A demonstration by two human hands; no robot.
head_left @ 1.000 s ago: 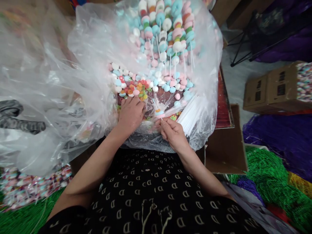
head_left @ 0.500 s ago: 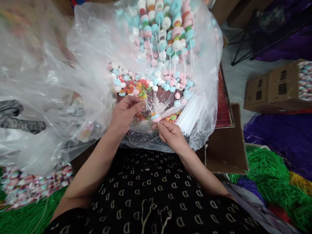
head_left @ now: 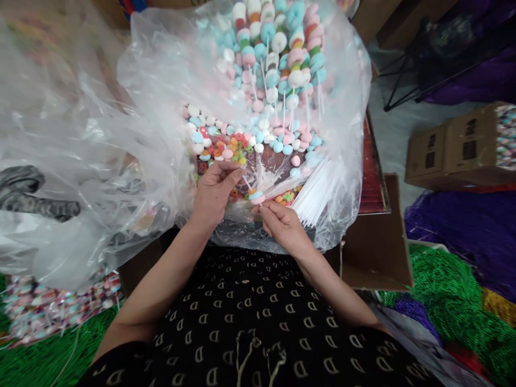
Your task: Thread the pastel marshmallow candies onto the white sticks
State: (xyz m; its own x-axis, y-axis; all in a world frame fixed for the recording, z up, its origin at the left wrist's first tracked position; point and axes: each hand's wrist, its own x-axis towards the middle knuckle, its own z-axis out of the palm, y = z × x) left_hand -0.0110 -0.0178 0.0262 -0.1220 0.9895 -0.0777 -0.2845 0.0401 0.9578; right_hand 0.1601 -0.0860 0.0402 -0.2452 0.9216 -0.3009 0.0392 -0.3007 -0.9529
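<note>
Between my hands is a candy skewer [head_left: 256, 198]: a thin white stick with a blue, white and pink marshmallow and an orange gummy ring low on it. My right hand [head_left: 282, 223] pinches its lower end. At the upper end, the fingertips of my left hand [head_left: 215, 191] are closed around the tip; whether a small candy is also between them is hidden. Just beyond lie loose gummy rings [head_left: 229, 146] in red, orange and green, and a band of loose marshmallows [head_left: 288, 138]. A bundle of white sticks [head_left: 316, 191] is right of my right hand.
Finished marshmallow skewers [head_left: 278, 48] lie in rows at the back on clear plastic sheeting [head_left: 153, 80]. An open cardboard box [head_left: 377, 247] stands at the right, with printed cartons [head_left: 455, 148] farther off. Green shiny strands [head_left: 447, 295] lie at lower right.
The view has shifted slightly. Both hands keep their pinch on the skewer, and my left hand sits slightly closer to the marshmallow.
</note>
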